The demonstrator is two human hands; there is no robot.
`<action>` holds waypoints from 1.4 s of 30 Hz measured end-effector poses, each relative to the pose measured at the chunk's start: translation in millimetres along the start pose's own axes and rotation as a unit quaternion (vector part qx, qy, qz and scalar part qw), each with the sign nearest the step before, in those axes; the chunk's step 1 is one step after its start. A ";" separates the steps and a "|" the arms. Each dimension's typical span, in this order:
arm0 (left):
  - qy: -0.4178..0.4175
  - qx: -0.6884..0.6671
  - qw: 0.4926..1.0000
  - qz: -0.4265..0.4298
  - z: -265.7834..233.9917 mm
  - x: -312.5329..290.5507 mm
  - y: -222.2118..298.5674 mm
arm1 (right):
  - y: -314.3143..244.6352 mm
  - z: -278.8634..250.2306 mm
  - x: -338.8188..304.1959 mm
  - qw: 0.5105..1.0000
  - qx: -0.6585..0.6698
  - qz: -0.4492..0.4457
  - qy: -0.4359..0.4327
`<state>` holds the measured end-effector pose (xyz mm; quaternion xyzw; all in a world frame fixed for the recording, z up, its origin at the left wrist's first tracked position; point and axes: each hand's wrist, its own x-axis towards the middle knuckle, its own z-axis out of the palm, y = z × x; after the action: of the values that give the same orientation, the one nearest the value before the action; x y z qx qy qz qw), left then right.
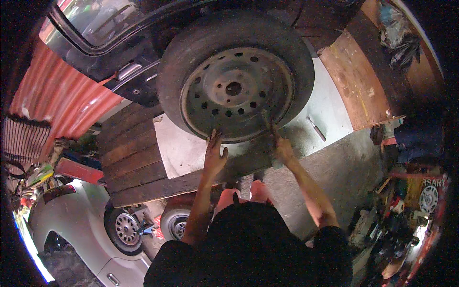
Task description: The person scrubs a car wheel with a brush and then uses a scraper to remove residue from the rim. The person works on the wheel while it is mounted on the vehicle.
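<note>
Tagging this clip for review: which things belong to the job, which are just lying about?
Likely in use:
- large wheel
- left hand and right hand at its edge
- perhaps slim tool on white sheet

Apparently lying about:
- smaller wheel, lower left
- silver wheel cover, far right

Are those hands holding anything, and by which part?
The left hand and right hand are at the near edge of the wheel, but whether either grips it, or the right has a tool, cannot be told.

Red corrugated sheeting (60, 88) stands left of grey floor (339, 167).
</note>
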<state>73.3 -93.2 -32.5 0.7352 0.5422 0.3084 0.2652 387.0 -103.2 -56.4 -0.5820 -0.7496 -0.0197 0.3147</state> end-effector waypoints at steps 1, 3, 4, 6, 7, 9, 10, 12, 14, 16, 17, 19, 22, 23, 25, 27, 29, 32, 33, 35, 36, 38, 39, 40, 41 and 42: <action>0.007 0.003 1.000 0.000 3.3 -1.0 1.1 | -7.7 0.0 3.6 0.999 0.018 0.024 -0.014; 0.020 0.013 1.000 -0.002 7.4 -4.2 1.2 | -21.6 -11.4 16.6 0.983 0.107 0.135 -0.058; 0.029 0.013 0.999 -0.013 8.0 -8.1 -1.5 | -41.9 -44.2 50.9 0.957 0.178 0.212 -0.092; 0.027 -0.001 1.000 -0.016 16.3 -12.6 3.5 | -43.9 -55.2 49.6 0.924 0.245 0.258 -0.138; 0.027 -0.011 0.999 -0.014 21.1 -12.5 5.9 | -42.6 -40.8 28.4 0.930 0.253 0.218 -0.152; 0.030 -0.030 0.999 -0.017 29.4 -16.9 12.1 | -35.4 -22.5 12.0 0.957 0.217 0.136 -0.135; 0.030 -0.031 0.999 -0.027 32.9 -20.0 15.4 | -38.3 -14.0 11.5 0.975 0.174 0.095 -0.103; 0.032 -0.029 0.998 -0.053 36.2 -29.5 22.7 | -36.0 -12.0 14.8 0.970 0.159 0.148 -0.112; 0.049 -0.050 0.995 -0.066 39.4 -34.7 34.6 | -34.5 -24.1 26.5 0.929 0.197 0.261 -0.171; 0.049 -0.070 0.994 -0.075 43.2 -41.5 45.8 | -17.2 1.7 -5.0 0.930 0.217 0.228 -0.191; 0.055 -0.076 0.992 -0.083 48.0 -43.3 46.4 | -13.1 9.1 -8.8 0.937 0.221 0.200 -0.184; 0.071 -0.086 0.990 -0.087 52.0 -47.0 50.7 | -16.3 12.9 0.4 0.944 0.223 0.179 -0.162; 0.097 -0.091 0.987 -0.091 53.6 -54.0 56.5 | -15.7 -3.4 56.8 0.965 0.193 0.159 -0.079; 0.100 -0.091 0.985 -0.103 55.7 -55.2 57.1 | -12.6 -6.1 66.8 0.972 0.177 0.146 -0.044; 0.102 -0.092 0.984 -0.111 57.4 -53.9 60.6 | -3.2 9.8 54.0 0.976 0.161 0.110 -0.093; 0.105 -0.091 0.984 -0.106 57.6 -53.3 65.6 | -5.1 33.2 31.2 0.982 0.135 0.067 -0.110; 0.118 -0.086 0.982 -0.116 54.0 -54.1 69.7 | -20.5 39.1 24.0 0.988 0.108 0.039 -0.107; 0.130 -0.092 0.979 -0.127 45.6 -62.0 64.0 | -16.0 21.0 65.0 0.963 0.137 0.138 -0.187; 0.129 -0.100 0.978 -0.126 44.6 -61.3 62.9 | -5.4 20.6 72.1 0.944 0.186 0.210 -0.172; 0.123 -0.108 0.980 -0.110 39.6 -59.0 58.1 | -9.6 20.8 56.7 0.977 0.148 0.116 -0.096; 0.120 -0.114 0.981 -0.100 37.5 -56.6 56.1 | -24.4 26.3 44.2 0.984 0.123 0.091 -0.094; 0.103 -0.131 0.982 -0.092 27.7 -46.9 54.8 | -34.0 46.9 30.8 0.970 0.151 0.138 -0.128; 0.091 -0.140 0.982 -0.086 21.7 -40.2 52.6 | -31.6 52.7 31.2 0.943 0.201 0.215 -0.153; 0.091 -0.123 0.985 -0.081 17.0 -37.1 48.3 | -34.2 56.4 34.9 0.910 0.241 0.289 -0.173; 0.091 -0.107 0.987 -0.075 12.1 -33.4 43.6 | -16.9 48.0 45.0 0.902 0.250 0.305 -0.174; 0.090 -0.092 0.990 -0.065 8.0 -25.7 39.7 | -13.2 49.4 45.7 0.931 0.222 0.254 -0.138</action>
<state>98.7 -129.1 -13.4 0.6404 0.5798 0.4039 0.3010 347.5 -48.5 -68.9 -0.6650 -0.5980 0.3082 0.3243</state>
